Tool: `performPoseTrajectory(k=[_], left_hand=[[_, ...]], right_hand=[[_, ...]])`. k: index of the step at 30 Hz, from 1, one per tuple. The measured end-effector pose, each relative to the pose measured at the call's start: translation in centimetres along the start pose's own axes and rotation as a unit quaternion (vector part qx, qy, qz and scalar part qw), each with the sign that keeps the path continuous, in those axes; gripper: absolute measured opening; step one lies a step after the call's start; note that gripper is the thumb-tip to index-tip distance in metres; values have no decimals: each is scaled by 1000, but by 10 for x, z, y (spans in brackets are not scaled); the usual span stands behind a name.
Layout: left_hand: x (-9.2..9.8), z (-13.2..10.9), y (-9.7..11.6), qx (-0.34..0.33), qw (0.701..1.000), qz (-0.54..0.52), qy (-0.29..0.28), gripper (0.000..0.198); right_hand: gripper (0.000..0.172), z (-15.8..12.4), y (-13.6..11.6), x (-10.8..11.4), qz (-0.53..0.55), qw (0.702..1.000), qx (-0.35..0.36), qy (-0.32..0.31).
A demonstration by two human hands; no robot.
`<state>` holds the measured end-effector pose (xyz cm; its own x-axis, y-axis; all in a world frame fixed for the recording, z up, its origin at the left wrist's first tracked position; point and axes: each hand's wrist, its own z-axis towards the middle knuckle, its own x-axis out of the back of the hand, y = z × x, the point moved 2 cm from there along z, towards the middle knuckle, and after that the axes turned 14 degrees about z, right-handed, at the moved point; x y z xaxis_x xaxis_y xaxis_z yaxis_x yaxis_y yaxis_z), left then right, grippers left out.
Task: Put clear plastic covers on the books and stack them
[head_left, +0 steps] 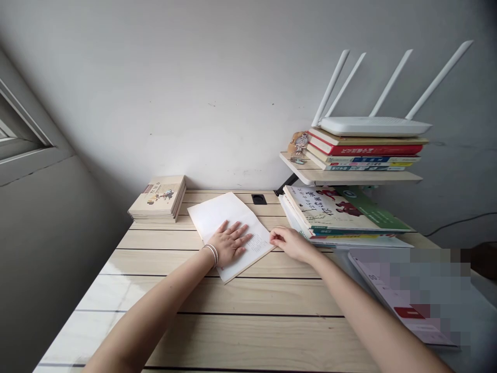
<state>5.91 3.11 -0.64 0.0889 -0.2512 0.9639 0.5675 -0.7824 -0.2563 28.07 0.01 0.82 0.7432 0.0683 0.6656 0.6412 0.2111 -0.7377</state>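
Note:
A thin book (pixel 223 210) lies open and turned at an angle on the wooden desk, its pages mostly white with a small block of print. My left hand (pixel 229 243), with bangles at the wrist, rests flat across the pages, fingers spread. At the book's right corner, my right hand (pixel 289 242) has thumb and fingers pinched together on the page edge. How many pages sit in that pinch is hidden.
At the back left stands a stack of small books (pixel 159 199). Large books (pixel 349 210) lie at the right under a raised shelf (pixel 361 177), which holds more books, a figurine (pixel 298 142) and a white router (pixel 373 126). A partly blurred booklet (pixel 392 290) lies near my right forearm.

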Motion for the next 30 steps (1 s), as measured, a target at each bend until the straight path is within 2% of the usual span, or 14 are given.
performPoseTrajectory(k=[2, 9, 12, 15, 16, 19, 21, 24, 27, 30], left_hand=[[-1, 0, -1, 1, 1000, -2, -6, 51], [0, 0, -2, -6, 1000, -10, -8, 52], [2, -1, -1, -7, 1000, -10, -15, 53], [4, -2, -3, -17, 1000, -10, -15, 54], [5, -4, -5, -28, 999, -11, -13, 55], [8, -8, -13, -81, 997, -17, -2, 55], [10, -11, -16, -101, 995, -17, 6, 55], [11, -18, -11, -89, 996, -25, 15, 51], [11, -34, 5, -67, 995, -76, 15, 47], [16, -59, 19, 5, 983, -179, 28, 38]], right_hand=[[8, -9, 0, 2, 17, 999, 26, 18], [13, -39, 16, -1, 112, 991, 50, 61], [5, -43, 16, -2, 97, 992, 40, 71], [11, -44, 10, -2, 65, 996, 37, 47], [9, -45, 7, -3, 54, 997, 47, 35], [18, -50, -5, -6, 29, 996, 82, 1], [17, -51, -11, -8, 25, 996, 88, -9], [6, -47, -13, -10, 50, 995, 87, 3], [13, -37, -6, -12, 98, 993, 69, 18], [15, -30, 1, -15, 123, 990, 56, 26]])
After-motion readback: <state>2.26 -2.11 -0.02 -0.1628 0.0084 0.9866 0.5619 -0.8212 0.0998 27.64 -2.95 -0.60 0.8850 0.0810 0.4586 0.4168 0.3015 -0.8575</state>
